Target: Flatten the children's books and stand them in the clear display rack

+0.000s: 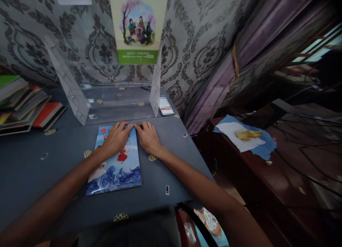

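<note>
A thin picture book (121,175) lies on the table, its glossy blue cover showing waves and a red figure. My left hand (116,138) rests over its upper part, fingers bent at the top edge and thumb stretched to the top right corner. At that same corner is my right hand (147,137), just beyond the book's right side, with its thumb against the corner and its fingers curled. Both thumb tips nearly meet there. The fingertips' undersides are hidden, and part of the cover is covered by my left hand and forearm.
Behind the book stands a clear acrylic rack (117,113), with a green-and-cream book (140,54) upright above it. Stacked books (24,104) lie at the left. A purple curtain (213,83) hangs at the right, near a brown cabinet (267,183) bearing a blue cloth (267,147).
</note>
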Available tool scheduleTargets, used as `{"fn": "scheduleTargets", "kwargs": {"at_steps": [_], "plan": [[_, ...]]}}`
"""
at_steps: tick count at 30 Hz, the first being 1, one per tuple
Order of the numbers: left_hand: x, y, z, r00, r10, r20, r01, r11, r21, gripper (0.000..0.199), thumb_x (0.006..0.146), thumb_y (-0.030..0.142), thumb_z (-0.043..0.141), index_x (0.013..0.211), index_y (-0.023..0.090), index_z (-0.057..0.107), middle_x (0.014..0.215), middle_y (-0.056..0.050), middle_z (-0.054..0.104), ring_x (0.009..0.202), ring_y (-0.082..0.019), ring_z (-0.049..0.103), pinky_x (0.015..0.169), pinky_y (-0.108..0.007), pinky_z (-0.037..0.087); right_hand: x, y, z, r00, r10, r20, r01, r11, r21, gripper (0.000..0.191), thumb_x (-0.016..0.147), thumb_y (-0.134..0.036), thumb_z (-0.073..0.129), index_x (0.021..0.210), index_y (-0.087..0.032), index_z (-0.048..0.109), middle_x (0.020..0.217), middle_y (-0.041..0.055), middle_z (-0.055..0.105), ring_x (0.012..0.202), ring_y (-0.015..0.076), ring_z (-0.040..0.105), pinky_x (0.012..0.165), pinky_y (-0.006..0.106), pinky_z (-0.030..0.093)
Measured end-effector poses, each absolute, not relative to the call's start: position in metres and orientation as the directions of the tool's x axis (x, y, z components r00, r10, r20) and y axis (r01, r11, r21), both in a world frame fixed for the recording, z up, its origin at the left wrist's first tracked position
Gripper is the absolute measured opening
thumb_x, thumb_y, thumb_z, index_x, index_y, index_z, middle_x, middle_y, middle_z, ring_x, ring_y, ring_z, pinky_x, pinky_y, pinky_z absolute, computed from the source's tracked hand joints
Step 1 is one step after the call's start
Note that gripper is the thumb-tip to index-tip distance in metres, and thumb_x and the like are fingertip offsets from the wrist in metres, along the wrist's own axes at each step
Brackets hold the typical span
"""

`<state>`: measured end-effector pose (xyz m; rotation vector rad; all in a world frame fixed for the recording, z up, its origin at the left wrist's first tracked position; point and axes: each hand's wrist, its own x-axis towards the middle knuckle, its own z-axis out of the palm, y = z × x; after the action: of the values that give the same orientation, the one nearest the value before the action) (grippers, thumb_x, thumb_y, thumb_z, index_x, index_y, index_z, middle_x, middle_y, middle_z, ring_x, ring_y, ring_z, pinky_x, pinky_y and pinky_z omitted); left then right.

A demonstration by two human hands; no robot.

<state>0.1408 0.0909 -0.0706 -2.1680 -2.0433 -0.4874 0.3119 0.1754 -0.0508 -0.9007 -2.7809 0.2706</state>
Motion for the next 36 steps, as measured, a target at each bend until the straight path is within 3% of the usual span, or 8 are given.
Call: {"fn": "scheduleTargets", "kwargs": {"at_steps": [9, 24, 30, 36], "plan": [[0.14, 0.091, -0.073, 0.022, 0.945, 0.325, 0.985, -0.076, 0.155, 0.041, 0.101, 0.018, 0.04, 0.138, 0.021, 0.059, 0.133, -0.014, 0.06, 0.119, -0.03, 0.054, 0.101, -0.048, 0.047, 0.312, 0.176, -0.053, -0.789, 0.597, 0.143, 0.556, 0.794, -0.248, 0.051, 0.1, -0.01, 0.039, 0.147, -0.022, 0.055, 0.125, 0.017, 0.06, 0.111, 0.0309, 0.049, 0.091, 0.043, 0.042], [0.137, 0.091, -0.073, 0.074, 0.954, 0.291, 0.973, -0.133, 0.19, 0.04, 0.103, 0.024, 0.041, 0.138, 0.022, 0.06, 0.143, -0.009, 0.064, 0.138, -0.028, 0.05, 0.113, -0.051, 0.039, 0.314, 0.177, -0.052, -0.788, 0.598, 0.146, 0.543, 0.787, -0.293, 0.052, 0.098, -0.009, 0.04, 0.146, -0.022, 0.057, 0.128, 0.0164, 0.061, 0.115, 0.0314, 0.051, 0.096, 0.045, 0.045], [0.14, 0.091, -0.07, 0.105, 0.958, 0.266, 0.967, -0.161, 0.197, 0.04, 0.107, 0.034, 0.037, 0.139, 0.023, 0.06, 0.148, -0.008, 0.061, 0.144, -0.027, 0.047, 0.115, -0.052, 0.035, 0.315, 0.182, -0.057, -0.798, 0.579, 0.167, 0.464, 0.767, -0.443, 0.067, 0.093, -0.002, 0.037, 0.158, -0.018, 0.038, 0.153, 0.0131, 0.054, 0.134, 0.0281, 0.046, 0.107, 0.047, 0.041], [0.141, 0.091, -0.069, 0.11, 0.959, 0.262, 0.964, -0.167, 0.208, 0.041, 0.107, 0.037, 0.038, 0.137, 0.02, 0.061, 0.147, -0.011, 0.062, 0.143, -0.03, 0.048, 0.114, -0.055, 0.034, 0.314, 0.186, -0.061, -0.822, 0.539, 0.185, 0.39, 0.768, -0.507, 0.075, 0.091, 0.001, 0.037, 0.163, -0.018, 0.027, 0.152, 0.0099, 0.057, 0.136, 0.0244, 0.048, 0.11, 0.044, 0.04]]}}
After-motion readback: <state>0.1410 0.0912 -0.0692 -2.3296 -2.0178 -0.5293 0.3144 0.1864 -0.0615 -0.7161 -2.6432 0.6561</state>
